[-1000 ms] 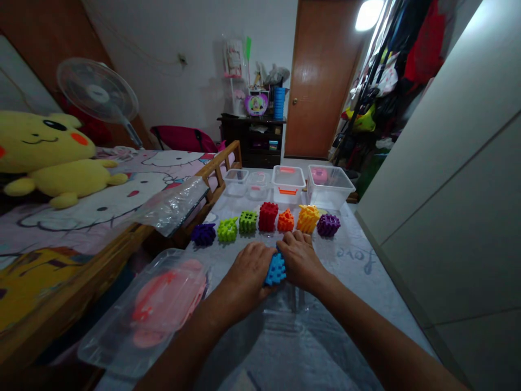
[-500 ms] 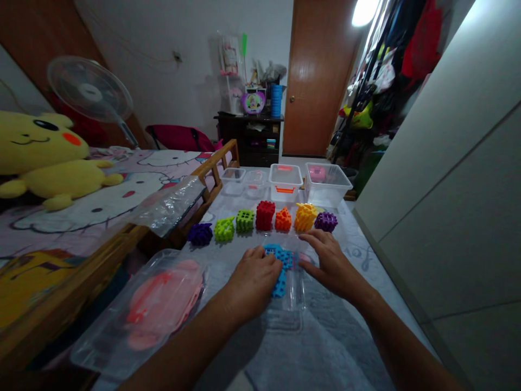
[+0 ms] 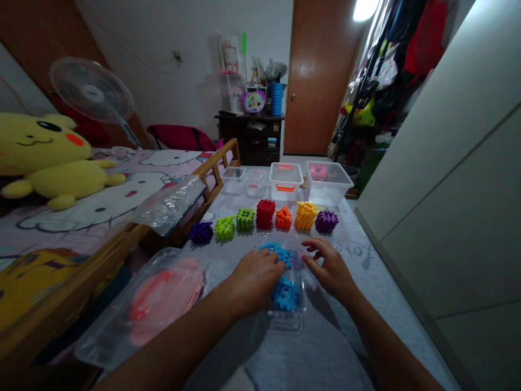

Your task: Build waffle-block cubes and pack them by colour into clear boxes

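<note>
Light-blue interlocking toy blocks (image 3: 285,296) lie in a clear plastic tray (image 3: 299,320) in front of me; some sit at its far end and one flat piece nearer. My left hand (image 3: 256,279) reaches over the tray's left side, its fingers curled onto the blue blocks and partly covering them. My right hand (image 3: 328,269) hovers by the tray's right edge, thumb and fingers apart, with nothing visible between them. Beyond the tray stands a row of block stacks: dark blue (image 3: 201,233), lime (image 3: 225,228), green (image 3: 245,220), red (image 3: 265,214), orange (image 3: 284,218), yellow (image 3: 305,215) and purple (image 3: 326,221).
Clear boxes (image 3: 329,184) stand along the table's far end. At left lie a large clear lid (image 3: 101,336) and pink lids (image 3: 166,298). A wooden bed rail (image 3: 122,247) borders the left side, a white cabinet (image 3: 443,179) the right.
A blue piece near the tray's close end now lies flatter and further toward me. My left hand has shifted slightly; my right hand has moved a little lower, its fingers more bent.
</note>
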`<action>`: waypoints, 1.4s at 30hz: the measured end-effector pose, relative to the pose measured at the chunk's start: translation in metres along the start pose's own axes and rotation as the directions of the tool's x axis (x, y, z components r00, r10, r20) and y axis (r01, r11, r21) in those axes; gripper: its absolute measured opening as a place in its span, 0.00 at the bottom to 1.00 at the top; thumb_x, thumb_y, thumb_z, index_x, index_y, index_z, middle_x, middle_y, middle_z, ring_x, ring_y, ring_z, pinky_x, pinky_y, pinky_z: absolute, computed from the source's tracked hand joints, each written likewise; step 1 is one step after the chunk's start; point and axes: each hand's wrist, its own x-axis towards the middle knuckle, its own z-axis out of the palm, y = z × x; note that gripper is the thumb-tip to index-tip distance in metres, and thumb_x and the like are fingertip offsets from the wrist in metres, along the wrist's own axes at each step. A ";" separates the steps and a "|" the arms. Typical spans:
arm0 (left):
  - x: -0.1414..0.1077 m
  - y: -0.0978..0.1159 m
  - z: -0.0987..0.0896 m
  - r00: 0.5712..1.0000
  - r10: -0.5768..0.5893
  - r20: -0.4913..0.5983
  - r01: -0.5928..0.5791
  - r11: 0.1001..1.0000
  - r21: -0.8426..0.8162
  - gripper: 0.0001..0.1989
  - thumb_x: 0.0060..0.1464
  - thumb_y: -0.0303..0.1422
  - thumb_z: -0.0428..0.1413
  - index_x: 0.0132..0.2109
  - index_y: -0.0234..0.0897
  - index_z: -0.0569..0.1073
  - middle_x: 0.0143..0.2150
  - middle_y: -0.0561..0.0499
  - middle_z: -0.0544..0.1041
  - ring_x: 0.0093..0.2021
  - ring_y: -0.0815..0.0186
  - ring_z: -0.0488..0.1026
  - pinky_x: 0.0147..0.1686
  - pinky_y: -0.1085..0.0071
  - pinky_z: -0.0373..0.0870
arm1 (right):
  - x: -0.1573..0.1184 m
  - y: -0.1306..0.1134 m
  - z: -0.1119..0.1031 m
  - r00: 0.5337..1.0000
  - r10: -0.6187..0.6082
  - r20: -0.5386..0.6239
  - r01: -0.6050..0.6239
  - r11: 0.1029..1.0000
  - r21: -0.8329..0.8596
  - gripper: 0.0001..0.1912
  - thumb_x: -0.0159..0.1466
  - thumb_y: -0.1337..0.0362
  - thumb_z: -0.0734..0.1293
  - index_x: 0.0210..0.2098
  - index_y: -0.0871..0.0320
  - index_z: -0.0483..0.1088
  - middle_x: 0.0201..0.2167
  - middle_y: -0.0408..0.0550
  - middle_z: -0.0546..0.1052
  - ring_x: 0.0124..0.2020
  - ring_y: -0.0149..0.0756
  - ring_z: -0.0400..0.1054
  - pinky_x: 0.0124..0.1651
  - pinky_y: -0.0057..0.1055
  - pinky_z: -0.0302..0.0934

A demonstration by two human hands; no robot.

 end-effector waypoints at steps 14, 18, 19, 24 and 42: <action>-0.021 -0.027 0.029 0.753 -0.535 -0.382 0.196 0.737 -0.646 0.16 0.58 0.31 0.49 0.53 0.37 0.69 0.51 0.45 0.70 0.48 0.61 0.69 0.50 0.60 0.67 | -0.011 -0.078 0.008 0.835 0.024 0.550 0.357 0.737 -0.574 0.10 0.59 0.73 0.63 0.34 0.57 0.75 0.34 0.52 0.80 0.50 0.49 0.66 0.63 0.53 0.36; -0.013 -0.030 0.058 0.670 -0.695 -0.261 0.121 0.449 -0.885 0.16 0.56 0.36 0.52 0.50 0.36 0.69 0.45 0.47 0.72 0.42 0.64 0.71 0.44 0.66 0.69 | -0.002 -0.084 0.016 0.801 0.081 0.594 0.379 0.699 -0.607 0.13 0.61 0.75 0.60 0.34 0.58 0.75 0.32 0.54 0.80 0.45 0.48 0.69 0.64 0.55 0.35; -0.011 -0.030 0.063 0.649 -0.717 -0.252 0.083 0.397 -0.914 0.16 0.55 0.36 0.53 0.50 0.37 0.70 0.43 0.49 0.72 0.41 0.65 0.71 0.43 0.67 0.69 | -0.001 -0.085 0.018 0.796 0.088 0.599 0.381 0.696 -0.608 0.14 0.61 0.76 0.60 0.34 0.58 0.75 0.32 0.55 0.80 0.45 0.48 0.69 0.64 0.55 0.35; -0.008 -0.023 0.072 0.584 -0.786 -0.201 -0.069 0.199 -0.978 0.17 0.50 0.36 0.56 0.48 0.38 0.70 0.38 0.53 0.70 0.34 0.70 0.70 0.37 0.73 0.68 | -0.003 -0.078 0.028 0.817 0.062 0.573 0.349 0.736 -0.579 0.13 0.63 0.75 0.59 0.36 0.58 0.73 0.33 0.54 0.80 0.47 0.48 0.68 0.61 0.53 0.40; -0.013 -0.020 0.073 0.648 -0.742 -0.168 -0.136 0.105 -0.985 0.22 0.49 0.36 0.59 0.52 0.37 0.66 0.30 0.59 0.65 0.26 0.74 0.63 0.27 0.76 0.60 | 0.016 -0.062 -0.009 0.949 0.057 0.311 0.149 0.788 -0.597 0.05 0.62 0.69 0.67 0.38 0.55 0.71 0.38 0.46 0.79 0.44 0.41 0.66 0.47 0.36 0.47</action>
